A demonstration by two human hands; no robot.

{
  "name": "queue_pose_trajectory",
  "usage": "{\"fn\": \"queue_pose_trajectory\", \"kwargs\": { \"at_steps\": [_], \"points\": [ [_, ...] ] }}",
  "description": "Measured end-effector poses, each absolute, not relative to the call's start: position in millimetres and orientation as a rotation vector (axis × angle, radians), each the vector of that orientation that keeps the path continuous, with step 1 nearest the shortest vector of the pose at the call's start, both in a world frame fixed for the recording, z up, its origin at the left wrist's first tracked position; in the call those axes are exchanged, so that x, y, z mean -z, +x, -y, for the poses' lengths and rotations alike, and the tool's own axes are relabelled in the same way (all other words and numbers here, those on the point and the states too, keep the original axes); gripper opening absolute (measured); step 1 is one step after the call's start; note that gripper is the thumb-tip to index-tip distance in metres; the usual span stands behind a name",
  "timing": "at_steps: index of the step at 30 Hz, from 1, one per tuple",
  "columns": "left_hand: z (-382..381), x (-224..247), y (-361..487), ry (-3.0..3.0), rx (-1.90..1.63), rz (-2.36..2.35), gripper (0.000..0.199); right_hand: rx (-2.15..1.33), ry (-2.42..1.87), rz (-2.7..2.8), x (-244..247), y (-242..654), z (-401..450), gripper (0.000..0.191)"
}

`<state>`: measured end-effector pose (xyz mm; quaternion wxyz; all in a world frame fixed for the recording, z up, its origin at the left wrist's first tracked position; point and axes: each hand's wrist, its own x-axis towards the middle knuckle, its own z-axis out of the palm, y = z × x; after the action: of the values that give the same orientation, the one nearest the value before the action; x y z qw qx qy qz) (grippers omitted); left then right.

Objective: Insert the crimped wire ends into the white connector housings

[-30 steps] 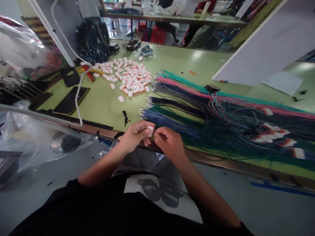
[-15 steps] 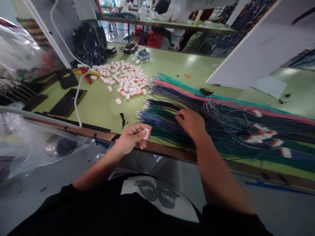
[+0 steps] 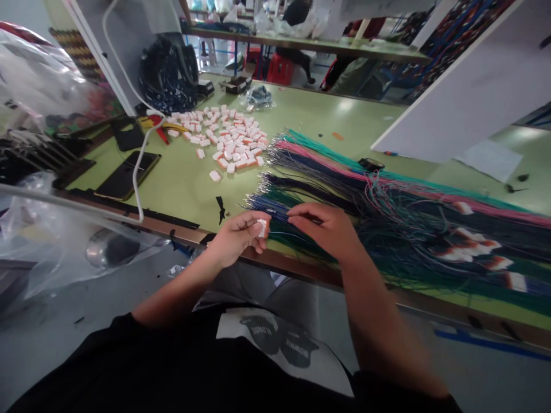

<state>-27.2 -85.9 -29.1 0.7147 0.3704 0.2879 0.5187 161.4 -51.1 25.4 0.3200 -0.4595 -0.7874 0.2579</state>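
Note:
My left hand (image 3: 236, 238) pinches a white and orange connector (image 3: 263, 228) above the table's front edge. To its right, my right hand (image 3: 321, 225) is closed over the blue and green wires (image 3: 275, 207), fingertips together; what they grip is too small to make out. A thin wire shows between the connector and my right hand. Bundles of teal, pink, dark and green wires spread rightwards, their metal tips towards the left. Beyond my left hand lies a pile of white and orange connectors (image 3: 236, 140). More connectors (image 3: 469, 244) rest on the wires at the right.
A phone (image 3: 128, 175), red and yellow pliers (image 3: 161, 127) and a white cable (image 3: 136, 166) are at the left. A black tape roll (image 3: 371, 164) lies behind the wires. A white panel (image 3: 451, 86) stands at the right. People sit at a far table (image 3: 310, 43).
My right hand has moved left and towards the connector in my left hand. The whole view has shifted slightly, and my left hand still holds the connector.

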Motion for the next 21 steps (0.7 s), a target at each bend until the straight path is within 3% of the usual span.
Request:
{"fn": "queue_pose_trajectory", "kwargs": {
  "at_steps": [5,21],
  "points": [
    [86.0,27.4,-29.3,0.809,-1.15,-0.639,0.026,-0.75,-1.087,2.192,-23.2,146.6,63.3,0.013],
    [86.4,30.1,-29.6,0.856,-1.177,-0.635,0.027,-0.255,-1.29,2.283,-21.3,142.4,78.6,0.019]
  ]
}}
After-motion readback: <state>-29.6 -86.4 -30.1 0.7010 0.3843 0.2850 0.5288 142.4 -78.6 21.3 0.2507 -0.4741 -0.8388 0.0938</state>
